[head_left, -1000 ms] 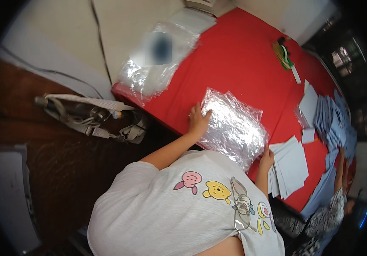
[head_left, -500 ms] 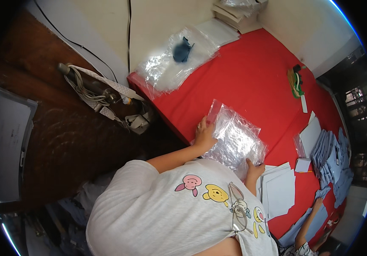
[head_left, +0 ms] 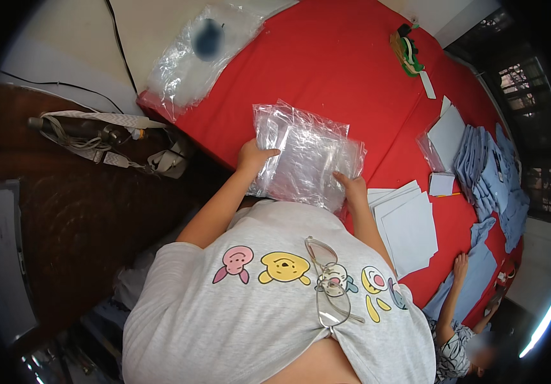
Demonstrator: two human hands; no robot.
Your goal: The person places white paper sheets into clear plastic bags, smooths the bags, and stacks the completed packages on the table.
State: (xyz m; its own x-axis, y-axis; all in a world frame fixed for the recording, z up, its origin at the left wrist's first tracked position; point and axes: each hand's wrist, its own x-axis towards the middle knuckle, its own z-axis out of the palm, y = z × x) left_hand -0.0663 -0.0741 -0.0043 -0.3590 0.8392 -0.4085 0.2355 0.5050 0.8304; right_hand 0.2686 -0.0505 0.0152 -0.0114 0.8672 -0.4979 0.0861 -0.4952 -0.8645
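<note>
A stack of clear plastic bags (head_left: 304, 157) lies at the near edge of the red-covered table, shiny and crinkled. My left hand (head_left: 255, 157) grips its left side, thumb on top and fingers underneath. On the right side my right hand (head_left: 352, 185) holds the bags in the same way, thumb laid over the plastic. The fingers of both hands are mostly hidden below the bags. Just right of my right forearm lies a pile of white sheets (head_left: 407, 227).
More clear bags (head_left: 183, 70) lie at the table's far left corner. Green-handled scissors (head_left: 408, 57) rest at the far right. Folded blue shirts (head_left: 490, 166) are piled along the right side. A co-worker's hand (head_left: 460, 265) touches blue cloth at lower right.
The view has turned, so the table appears shifted left and up. Both my hands keep hold of the bags, which now sit straighter before me. The co-worker's hand has drawn back along the cloth.
</note>
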